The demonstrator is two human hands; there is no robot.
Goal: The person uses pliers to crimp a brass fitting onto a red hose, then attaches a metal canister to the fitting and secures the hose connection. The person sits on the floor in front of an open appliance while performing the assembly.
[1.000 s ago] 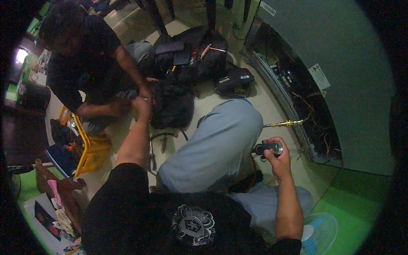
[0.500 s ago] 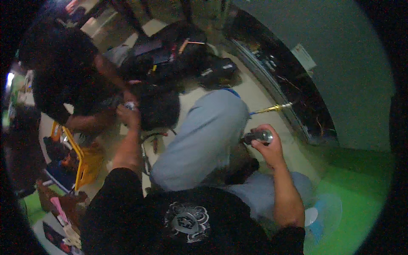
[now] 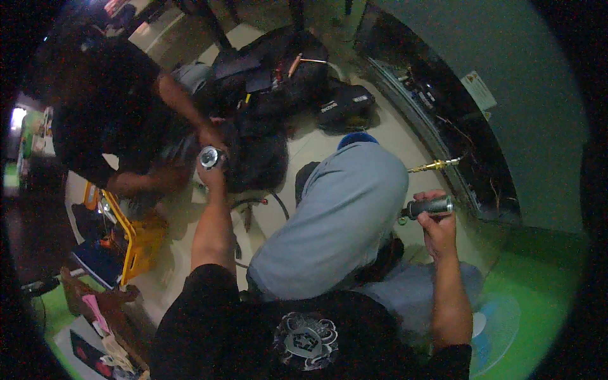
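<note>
My left hand (image 3: 214,178) reaches forward and is closed around a round silver metal piece (image 3: 209,157), whose ringed end faces up. A co-worker's hand (image 3: 211,134) is right beside that piece; whether it touches it I cannot tell. Off to the right, my right hand (image 3: 441,235) grips a dark cylinder (image 3: 427,207) with a shiny silver end, possibly a flashlight. The cylinder lies roughly level beside my raised knee (image 3: 373,171), its silver end pointing right. A gold-coloured metal fitting (image 3: 436,166) sticks out beyond the knee.
A yellow crate (image 3: 130,237) stands at the left near a co-worker in dark clothes (image 3: 101,114). Ahead lie black bags (image 3: 345,106) and a tool with an orange handle (image 3: 295,66). A dark hose (image 3: 278,201) curves over the floor. At right runs a long dark panel (image 3: 468,152).
Both hands appear further right in the picture as the view shifts. My right hand has turned the cylinder so more of its length shows. The silver piece at my left hand now shows its round end.
</note>
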